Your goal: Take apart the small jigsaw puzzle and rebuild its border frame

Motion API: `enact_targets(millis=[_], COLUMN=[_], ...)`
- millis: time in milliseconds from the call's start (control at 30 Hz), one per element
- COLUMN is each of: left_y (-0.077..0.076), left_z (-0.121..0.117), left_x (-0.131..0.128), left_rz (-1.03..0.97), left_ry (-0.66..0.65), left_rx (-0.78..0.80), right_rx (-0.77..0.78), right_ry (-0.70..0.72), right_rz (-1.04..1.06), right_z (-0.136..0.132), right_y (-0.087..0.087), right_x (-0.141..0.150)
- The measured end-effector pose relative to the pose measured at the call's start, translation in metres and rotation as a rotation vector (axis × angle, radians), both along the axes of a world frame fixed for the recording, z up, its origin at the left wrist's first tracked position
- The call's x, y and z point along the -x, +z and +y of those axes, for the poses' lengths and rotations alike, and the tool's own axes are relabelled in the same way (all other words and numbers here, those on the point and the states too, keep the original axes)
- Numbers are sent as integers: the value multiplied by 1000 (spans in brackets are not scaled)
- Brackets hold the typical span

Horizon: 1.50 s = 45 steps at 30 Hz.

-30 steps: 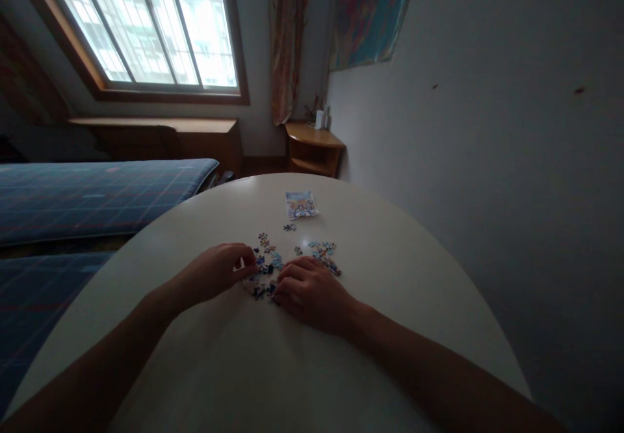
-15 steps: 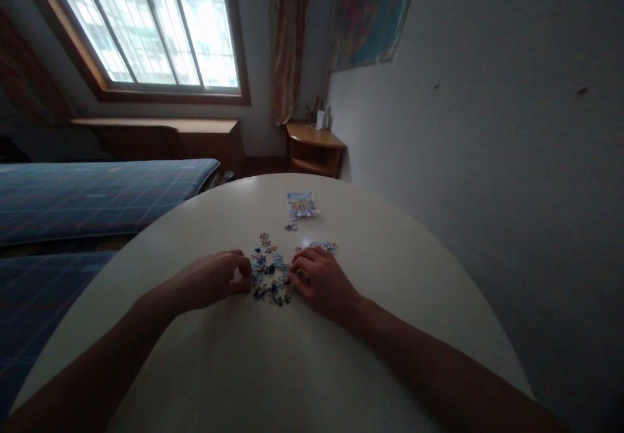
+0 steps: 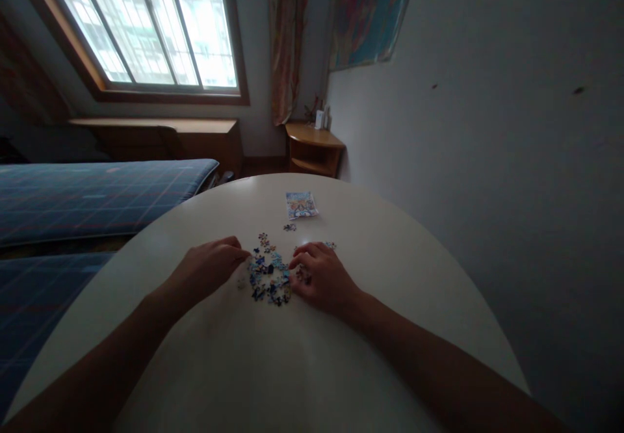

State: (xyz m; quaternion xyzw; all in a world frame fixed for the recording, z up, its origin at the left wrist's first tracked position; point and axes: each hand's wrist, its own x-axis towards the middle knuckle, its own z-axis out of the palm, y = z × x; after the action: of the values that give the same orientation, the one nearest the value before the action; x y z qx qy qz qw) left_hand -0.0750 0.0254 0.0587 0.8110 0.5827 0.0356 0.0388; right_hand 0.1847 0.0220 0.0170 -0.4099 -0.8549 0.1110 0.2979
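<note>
A pile of small jigsaw puzzle pieces, mostly blue with some tan ones, lies spread on the white round table. My left hand is at the pile's left edge, thumb and fingertips pinched together; whatever is between them is too small to make out. A faint pale piece lies below those fingers. On the pile's right side, my right hand is curled, its thumb and index finger closed at a light-blue puzzle piece. More pieces show beneath its bent fingers.
Behind the pile lie a few joined pieces and a picture packet. Other pieces sit beyond my right hand. A plaid mattress is left of the table, a wall to its right, and a corner shelf behind.
My left hand has shifted slightly up and left, and its fingers have closed from a loose curve to a pinch. A pale piece now shows below it. My right hand stays nearly in place.
</note>
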Motion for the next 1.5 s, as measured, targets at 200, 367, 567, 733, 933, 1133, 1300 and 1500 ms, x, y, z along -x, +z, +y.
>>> enact_targets(millis=[200, 367, 567, 733, 933, 1133, 1300, 1500], left_y=[0, 3, 6, 1, 6, -1, -9, -27], left_z=[-5, -10, -18, -18, -13, -5, -3, -10], left_x=[-1, -2, -1, 3, -3, -9, -11, -29], left_rz=[24, 65, 35, -19, -34, -21, -68, -120], left_ry=[-17, 57, 43, 5, 46, 128, 111, 45], left_rx=[82, 108, 238, 230, 107, -54, -35, -211], right_rx=[-18, 35, 77, 96, 59, 3, 9, 15], right_ry=[62, 41, 14, -29, -87, -78, -69, -136], right_rz=[-53, -22, 52, 89, 41, -21, -28, -154], right_z=[-1, 1, 2, 2, 6, 8, 6, 2], right_y=[0, -1, -2, 0, -1, -2, -1, -10], right_x=[-3, -1, 0, 0, -1, -3, -3, -4])
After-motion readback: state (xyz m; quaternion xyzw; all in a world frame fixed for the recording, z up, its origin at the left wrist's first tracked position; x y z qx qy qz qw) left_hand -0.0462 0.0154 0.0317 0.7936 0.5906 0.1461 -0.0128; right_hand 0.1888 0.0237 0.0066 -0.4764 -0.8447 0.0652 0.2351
